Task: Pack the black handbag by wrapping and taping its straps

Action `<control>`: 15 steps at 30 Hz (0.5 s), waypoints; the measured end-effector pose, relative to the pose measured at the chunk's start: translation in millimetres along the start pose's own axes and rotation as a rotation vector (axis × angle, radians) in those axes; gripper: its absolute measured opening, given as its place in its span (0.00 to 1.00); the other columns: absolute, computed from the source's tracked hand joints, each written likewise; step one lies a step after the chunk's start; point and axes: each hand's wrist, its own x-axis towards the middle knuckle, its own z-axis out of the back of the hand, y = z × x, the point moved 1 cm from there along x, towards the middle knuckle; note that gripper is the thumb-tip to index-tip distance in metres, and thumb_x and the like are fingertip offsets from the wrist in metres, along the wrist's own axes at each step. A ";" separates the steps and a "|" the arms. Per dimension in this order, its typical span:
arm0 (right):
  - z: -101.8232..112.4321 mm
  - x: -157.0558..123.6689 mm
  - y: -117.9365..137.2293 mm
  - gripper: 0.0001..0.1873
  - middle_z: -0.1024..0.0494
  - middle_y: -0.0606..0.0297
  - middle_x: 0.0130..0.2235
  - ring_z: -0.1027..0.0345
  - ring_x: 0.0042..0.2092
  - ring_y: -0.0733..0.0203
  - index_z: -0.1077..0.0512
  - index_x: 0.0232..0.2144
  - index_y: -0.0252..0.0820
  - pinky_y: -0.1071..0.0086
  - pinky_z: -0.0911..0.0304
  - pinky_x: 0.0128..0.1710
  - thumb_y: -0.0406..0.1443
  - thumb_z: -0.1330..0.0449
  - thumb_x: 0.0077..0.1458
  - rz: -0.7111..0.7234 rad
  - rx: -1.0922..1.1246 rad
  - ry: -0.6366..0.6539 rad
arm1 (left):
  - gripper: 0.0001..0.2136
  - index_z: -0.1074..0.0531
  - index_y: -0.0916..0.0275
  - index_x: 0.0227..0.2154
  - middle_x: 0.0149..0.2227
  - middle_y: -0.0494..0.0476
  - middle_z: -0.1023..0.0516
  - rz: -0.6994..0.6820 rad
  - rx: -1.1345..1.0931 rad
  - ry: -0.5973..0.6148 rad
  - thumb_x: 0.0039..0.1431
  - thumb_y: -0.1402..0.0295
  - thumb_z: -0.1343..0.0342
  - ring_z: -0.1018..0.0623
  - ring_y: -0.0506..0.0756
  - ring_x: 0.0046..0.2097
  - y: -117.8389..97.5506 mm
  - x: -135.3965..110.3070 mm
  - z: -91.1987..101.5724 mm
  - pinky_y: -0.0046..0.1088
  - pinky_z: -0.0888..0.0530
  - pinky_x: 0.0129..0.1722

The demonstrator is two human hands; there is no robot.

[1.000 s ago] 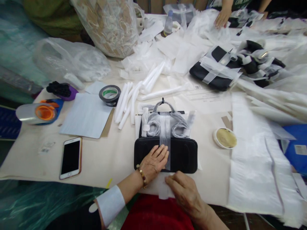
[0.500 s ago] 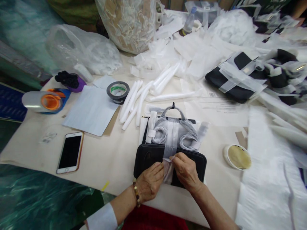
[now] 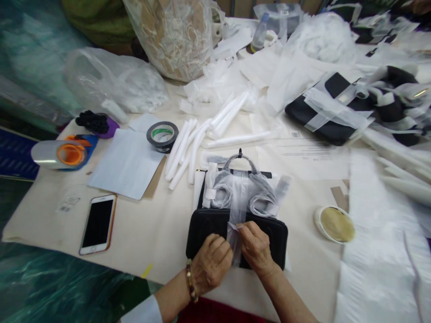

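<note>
While white tubes (image 3: pixel 194 158) lie beyond the bag (image 3: pixel 210 225), phone (image 3: pixel 98 224) left — tub (image 3: pixel 336 224) right.

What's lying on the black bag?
On the black bag: a translucent strip down its middle, two wrapped coils. Left hand and right hand hide what's beneath them.

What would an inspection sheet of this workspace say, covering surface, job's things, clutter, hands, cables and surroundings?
Surface: pale table, yellow mark near its front edge.
Job's things: black bag, translucent strip running down its middle.
Clutter: phone, tape roll, white tubes, tub of tan material.
Left hand: curled over the bag beside the strip; grip unclear.
Right hand: pinching the strip.
Cables: nothing seen.
Surroundings: large clear plastic bag at the far side, teal sheeting at left.
</note>
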 end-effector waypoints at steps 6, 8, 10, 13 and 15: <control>-1.8 -2.0 0.8 0.12 0.34 0.64 0.23 0.39 0.25 0.67 0.31 0.27 0.38 0.77 0.41 0.26 0.26 0.52 0.56 -0.061 0.003 0.010 | 0.18 0.34 0.69 0.46 0.49 0.63 0.32 -0.084 0.320 0.172 0.60 0.76 0.67 0.35 0.57 0.53 4.7 7.2 -17.1 0.37 0.40 0.53; -1.6 -1.4 1.7 0.12 0.35 0.65 0.22 0.40 0.25 0.68 0.31 0.26 0.39 0.77 0.42 0.26 0.28 0.52 0.56 -0.097 -0.029 0.028 | 0.19 0.35 0.68 0.48 0.52 0.63 0.35 -0.102 0.364 0.211 0.61 0.75 0.68 0.36 0.57 0.54 5.6 4.5 -20.6 0.39 0.42 0.54; -0.4 0.5 2.8 0.13 0.36 0.66 0.22 0.40 0.24 0.68 0.31 0.25 0.39 0.77 0.42 0.25 0.31 0.52 0.57 -0.138 -0.078 0.055 | 0.19 0.35 0.68 0.48 0.54 0.63 0.37 -0.104 0.383 0.217 0.61 0.74 0.68 0.37 0.57 0.55 5.8 2.8 -21.6 0.39 0.42 0.55; 3.1 5.0 4.9 0.15 0.35 0.66 0.24 0.39 0.24 0.69 0.32 0.23 0.40 0.77 0.44 0.23 0.33 0.52 0.59 -0.181 -0.163 0.034 | 0.20 0.35 0.68 0.48 0.54 0.63 0.37 -0.097 0.374 0.200 0.61 0.75 0.68 0.37 0.57 0.56 5.1 3.7 -20.5 0.38 0.43 0.55; 4.8 8.4 6.0 0.15 0.34 0.65 0.24 0.38 0.24 0.69 0.33 0.22 0.40 0.77 0.44 0.22 0.34 0.52 0.59 -0.203 -0.195 0.013 | 0.20 0.34 0.69 0.48 0.54 0.64 0.36 -0.088 0.358 0.187 0.60 0.76 0.69 0.38 0.58 0.56 4.2 5.5 -19.7 0.37 0.43 0.55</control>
